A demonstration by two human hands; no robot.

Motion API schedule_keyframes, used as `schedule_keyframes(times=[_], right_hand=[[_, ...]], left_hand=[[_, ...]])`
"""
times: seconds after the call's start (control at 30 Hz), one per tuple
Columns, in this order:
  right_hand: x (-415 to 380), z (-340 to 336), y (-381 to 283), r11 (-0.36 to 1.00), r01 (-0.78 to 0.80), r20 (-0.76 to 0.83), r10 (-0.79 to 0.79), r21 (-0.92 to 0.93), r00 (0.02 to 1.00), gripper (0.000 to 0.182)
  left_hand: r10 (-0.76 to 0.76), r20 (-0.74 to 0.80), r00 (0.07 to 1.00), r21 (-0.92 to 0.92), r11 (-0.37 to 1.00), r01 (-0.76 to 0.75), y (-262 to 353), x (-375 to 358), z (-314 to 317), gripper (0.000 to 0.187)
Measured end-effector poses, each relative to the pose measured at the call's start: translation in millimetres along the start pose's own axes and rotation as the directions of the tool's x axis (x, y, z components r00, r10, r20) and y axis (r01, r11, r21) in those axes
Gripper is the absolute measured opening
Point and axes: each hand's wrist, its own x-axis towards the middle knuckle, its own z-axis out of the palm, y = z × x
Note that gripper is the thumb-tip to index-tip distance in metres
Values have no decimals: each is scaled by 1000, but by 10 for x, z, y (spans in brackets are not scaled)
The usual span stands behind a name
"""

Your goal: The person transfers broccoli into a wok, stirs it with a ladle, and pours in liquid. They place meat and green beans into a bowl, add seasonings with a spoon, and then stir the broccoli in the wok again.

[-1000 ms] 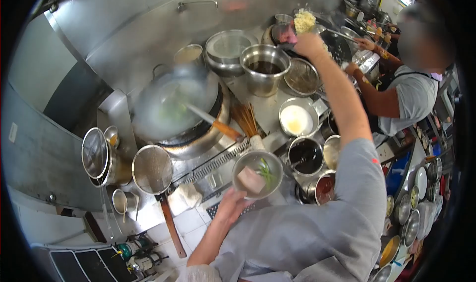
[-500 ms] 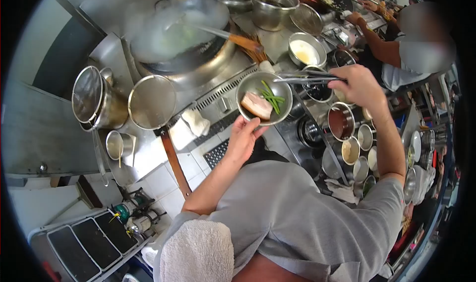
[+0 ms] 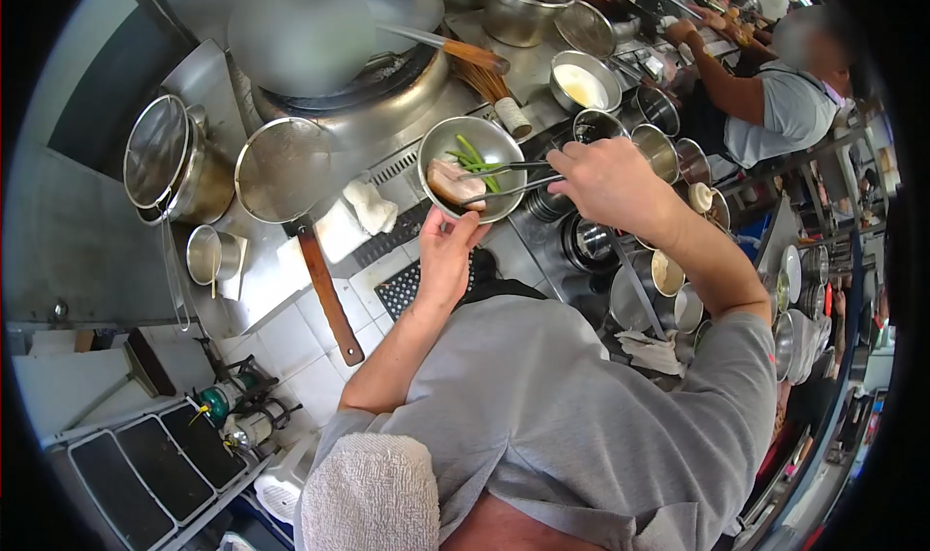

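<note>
My left hand [image 3: 449,251] grips a metal bowl [image 3: 496,145] by its near rim, holding it up in front of my body. Inside lie a thick piece of pale meat [image 3: 453,185] with a browned edge and several green bean pieces [image 3: 472,154]. From the right, my right hand [image 3: 608,185] is closed around metal tongs [image 3: 531,166]. The tong tips reach into the bowl, one on each side of the meat.
A steaming wok [image 3: 407,9] with a wooden-handled ladle [image 3: 475,55] is at the back. A wooden-handled strainer [image 3: 283,168] and a stockpot [image 3: 211,188] stand left. Bamboo brush [image 3: 511,115], bowl of pale liquid [image 3: 585,84], and several seasoning pots are right. Another person [image 3: 775,115] works at far right.
The tongs have come down from above the bowl's right rim into it, around the meat. The bowl has shifted left in view.
</note>
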Motion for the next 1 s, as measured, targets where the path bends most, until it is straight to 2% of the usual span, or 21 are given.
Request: schedule_keyframes(times=[0.07, 0.1, 0.2, 0.3, 0.4, 0.43, 0.53, 0.67, 0.87, 0.93, 1.0], right_hand=[[87, 33, 93, 1000, 20, 21, -20, -1, 1000, 25], [103, 90, 219, 998, 0, 26, -1, 57, 1000, 23], [144, 234, 703, 898, -185, 178, 122, 400, 976, 25], [140, 408, 931, 773, -321, 342, 143, 547, 929, 25], [72, 388, 764, 864, -267, 267, 161, 428, 950, 26], [40, 394, 696, 879, -253, 198, 187, 403, 962, 28], [87, 539, 751, 873, -281, 280, 176, 399, 944, 29], [136, 573, 802, 864, -298, 280, 193, 406, 940, 27], [15, 277, 907, 879, -247, 176, 190, 409, 966, 26], [-48, 182, 1007, 851, -254, 157, 204, 460, 966, 25], [-67, 68, 1186, 800, -287, 164, 235, 526, 958, 25]], left_hand=[[8, -13, 1000, -6, 1000, -9, 7, 9, -63, 9], [11, -20, 1000, -7, 1000, -11, 27, -13, -66, 9], [33, -26, 999, -16, 999, -33, 66, -64, -35, 10], [28, -20, 999, -27, 999, -29, 36, -58, -56, 11], [13, -13, 1000, -35, 999, -14, 21, -28, -80, 12], [5, -9, 1000, -36, 999, -5, 17, -25, -85, 12], [-22, -23, 999, 13, 1000, 22, 8, -3, -63, 12], [-39, -21, 999, 42, 998, 40, -25, 31, -26, 12], [-93, 24, 995, 14, 996, 93, -37, 121, 23, 5], [-150, 18, 989, 0, 989, 150, -30, 174, 49, 14], [-187, 40, 982, -19, 982, 187, 0, 266, 105, 35]])
